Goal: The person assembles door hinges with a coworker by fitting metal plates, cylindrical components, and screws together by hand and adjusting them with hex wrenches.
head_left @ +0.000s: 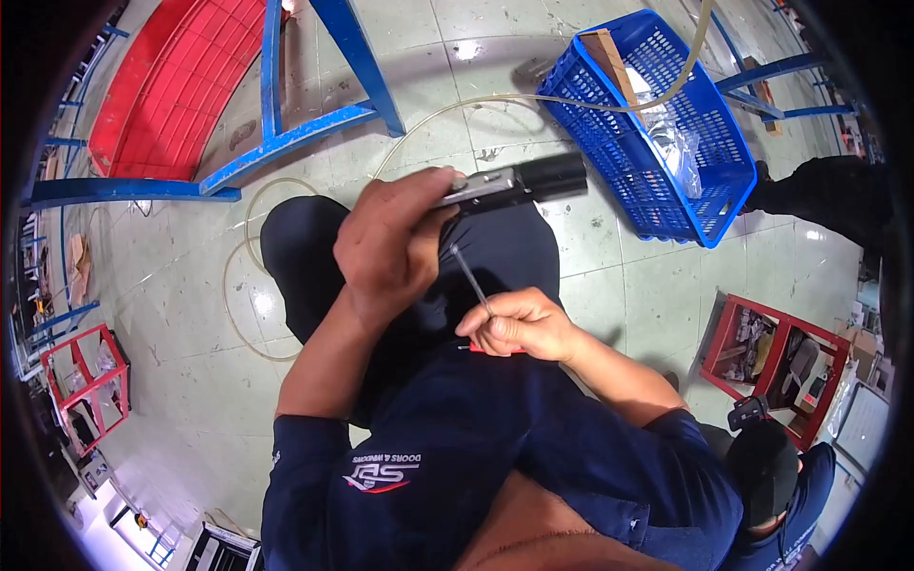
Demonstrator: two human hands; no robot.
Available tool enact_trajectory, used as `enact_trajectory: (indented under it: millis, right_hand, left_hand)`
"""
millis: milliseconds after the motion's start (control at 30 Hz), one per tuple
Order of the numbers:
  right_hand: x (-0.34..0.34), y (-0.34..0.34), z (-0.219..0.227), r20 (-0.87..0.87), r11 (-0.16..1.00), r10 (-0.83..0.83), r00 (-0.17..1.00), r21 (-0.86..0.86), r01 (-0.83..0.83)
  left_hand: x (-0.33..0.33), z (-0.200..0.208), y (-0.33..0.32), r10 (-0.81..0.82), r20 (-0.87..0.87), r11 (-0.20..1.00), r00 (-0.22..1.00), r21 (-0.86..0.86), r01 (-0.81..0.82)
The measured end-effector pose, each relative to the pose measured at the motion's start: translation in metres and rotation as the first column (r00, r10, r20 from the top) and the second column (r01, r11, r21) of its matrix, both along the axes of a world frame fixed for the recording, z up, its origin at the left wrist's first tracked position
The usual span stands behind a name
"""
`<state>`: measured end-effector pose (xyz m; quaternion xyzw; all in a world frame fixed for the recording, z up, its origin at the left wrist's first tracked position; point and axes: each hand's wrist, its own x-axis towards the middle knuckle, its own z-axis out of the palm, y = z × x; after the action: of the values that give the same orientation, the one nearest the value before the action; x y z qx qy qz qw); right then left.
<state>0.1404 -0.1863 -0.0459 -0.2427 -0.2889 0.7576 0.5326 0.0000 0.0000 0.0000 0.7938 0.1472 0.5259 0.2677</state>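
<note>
My left hand (390,233) is closed around a dark, bar-shaped metal piece with a silver plate (490,184) on its upper face. The black far end of this piece points right, above my knees. Lower and to the right, my right hand (524,324) is closed on a thin metal rod (473,280), which slants up and left toward the bar without touching it. A small red item (493,349) shows under the fingers of that hand; whether it belongs to the rod I cannot tell.
A blue perforated basket (614,176) with plastic bags and a cardboard piece stands on the tiled floor at the upper right. A thin hose (505,98) loops across the floor. Blue steel frames (295,143), red racks (785,347) and a co-worker (771,476) surround me.
</note>
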Motion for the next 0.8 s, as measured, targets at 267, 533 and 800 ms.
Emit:
enact_trajectory:
  millis: [267, 533, 800]
  right_hand:
    - [0.022, -0.004, 0.050, 0.633, 0.792, -0.601, 0.488, 0.393, 0.466]
    - [0.099, 0.033, 0.113, 0.750, 0.693, -0.659, 0.056, 0.576, 0.434]
    - [0.075, 0.078, 0.106, 0.933, 0.993, -0.010, 0.359, 0.052, -0.107]
  left_hand:
    - [-0.004, 0.017, 0.008, 0.057, -0.121, 0.998, 0.991, 0.039, -0.053]
    - [-0.005, 0.038, 0.002, -0.350, -0.157, 0.534, 0.924, -0.844, 0.059]
    - [-0.007, 0.043, -0.021, -0.594, -0.199, 0.369, 0.779, -0.928, 0.044]
